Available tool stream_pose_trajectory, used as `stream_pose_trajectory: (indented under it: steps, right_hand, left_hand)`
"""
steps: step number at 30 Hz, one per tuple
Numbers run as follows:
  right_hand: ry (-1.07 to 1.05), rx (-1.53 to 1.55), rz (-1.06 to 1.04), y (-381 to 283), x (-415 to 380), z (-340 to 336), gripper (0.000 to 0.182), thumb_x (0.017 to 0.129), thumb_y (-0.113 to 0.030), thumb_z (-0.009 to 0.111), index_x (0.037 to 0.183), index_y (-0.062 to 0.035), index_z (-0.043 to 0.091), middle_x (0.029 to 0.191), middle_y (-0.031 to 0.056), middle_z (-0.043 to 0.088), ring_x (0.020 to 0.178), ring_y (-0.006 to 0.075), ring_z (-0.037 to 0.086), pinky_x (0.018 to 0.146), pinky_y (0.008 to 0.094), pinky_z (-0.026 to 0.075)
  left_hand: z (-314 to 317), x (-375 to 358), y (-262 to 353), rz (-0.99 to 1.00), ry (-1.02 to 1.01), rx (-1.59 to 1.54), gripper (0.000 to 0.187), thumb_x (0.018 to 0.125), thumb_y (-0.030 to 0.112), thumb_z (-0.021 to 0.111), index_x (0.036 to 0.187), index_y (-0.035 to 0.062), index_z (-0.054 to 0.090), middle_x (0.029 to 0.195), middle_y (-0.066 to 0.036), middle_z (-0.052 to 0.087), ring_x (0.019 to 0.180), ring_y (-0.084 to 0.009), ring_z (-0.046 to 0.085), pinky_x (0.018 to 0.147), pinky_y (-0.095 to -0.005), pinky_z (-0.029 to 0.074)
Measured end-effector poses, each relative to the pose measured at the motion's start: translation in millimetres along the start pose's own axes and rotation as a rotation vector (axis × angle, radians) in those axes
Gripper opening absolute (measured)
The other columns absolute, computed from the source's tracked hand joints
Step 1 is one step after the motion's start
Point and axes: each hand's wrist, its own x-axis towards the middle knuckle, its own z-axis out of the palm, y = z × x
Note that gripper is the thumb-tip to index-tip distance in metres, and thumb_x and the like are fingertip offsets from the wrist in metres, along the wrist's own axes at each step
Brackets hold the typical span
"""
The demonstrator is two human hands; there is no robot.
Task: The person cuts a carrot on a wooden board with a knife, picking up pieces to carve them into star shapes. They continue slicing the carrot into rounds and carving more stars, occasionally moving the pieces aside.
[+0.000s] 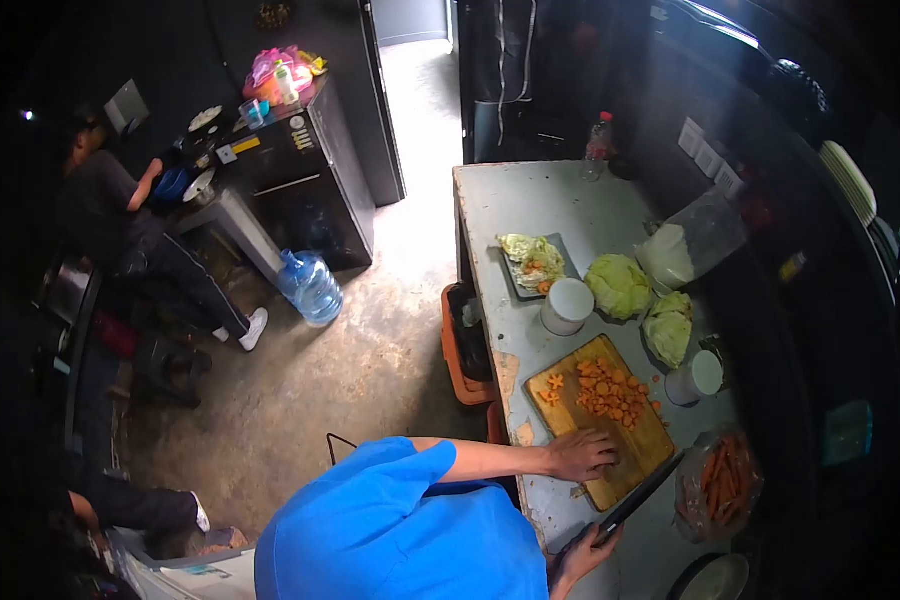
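Observation:
A wooden cutting board (658, 440) lies on the worktop, with a heap of chopped carrot (610, 392) on its far half. My left hand (582, 455) rests low over the near part of the board, fingers spread; nothing shows in it. In my right hand (587, 553), beside the board's near edge, is a large dark-bladed knife (642, 494), its blade pointing away past the board's corner. To the right of the knife sits a clear plastic bag of whole carrots (722, 480).
Beyond the board stand a white tub (567, 306), a tray of vegetable scraps (572, 262), lettuce heads (618, 286) and a second container (697, 377). An orange bin (452, 345) is beside the table. A co-worker (120, 210) stands at the stove; a water jug (312, 290) is on the floor.

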Motion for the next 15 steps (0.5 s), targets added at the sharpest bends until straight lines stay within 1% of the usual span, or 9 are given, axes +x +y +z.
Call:
stream_pose_trajectory:
  steps: [3,6,11,15]
  right_hand:
    - [-0.006,0.02,0.041,-8,-2,0,0.058,0.097,-0.006,0.057,0.15,0.0117,0.042,0.148,0.0321,0.049,0.137,0.0399,0.05,0.118,0.045,0.037]
    - [0.003,0.014,0.023,-6,-1,1,0.056,0.097,-0.006,0.057,0.148,0.0118,0.043,0.146,0.032,0.051,0.136,0.0403,0.051,0.117,0.0451,0.038]
    - [0.03,0.009,0.028,-9,-3,2,0.054,0.098,-0.006,0.058,0.147,0.0116,0.044,0.145,0.0316,0.051,0.134,0.0406,0.052,0.116,0.0456,0.039]
    - [0.031,-0.018,0.037,-9,-1,1,0.054,0.098,-0.007,0.059,0.147,0.0113,0.045,0.145,0.031,0.051,0.135,0.0409,0.051,0.116,0.0459,0.038]
  left_hand:
    - [3,-1,-1,0.005,-0.013,0.002,0.036,0.096,0.03,0.064,0.128,0.0124,0.063,0.135,-0.011,0.059,0.134,-0.037,0.05,0.112,-0.0521,0.044]
    - [3,1,-3,0.02,-0.005,0.005,0.037,0.096,0.031,0.064,0.128,0.0119,0.063,0.134,-0.011,0.059,0.134,-0.0367,0.05,0.111,-0.0524,0.044]
    - [-6,2,3,-0.019,-0.081,0.01,0.036,0.097,0.032,0.063,0.126,0.0106,0.063,0.133,-0.012,0.059,0.134,-0.0367,0.05,0.111,-0.0525,0.044]
    - [-1,2,1,0.002,-0.03,0.033,0.037,0.097,0.032,0.062,0.127,0.0108,0.062,0.133,-0.012,0.059,0.135,-0.0366,0.049,0.11,-0.0531,0.044]
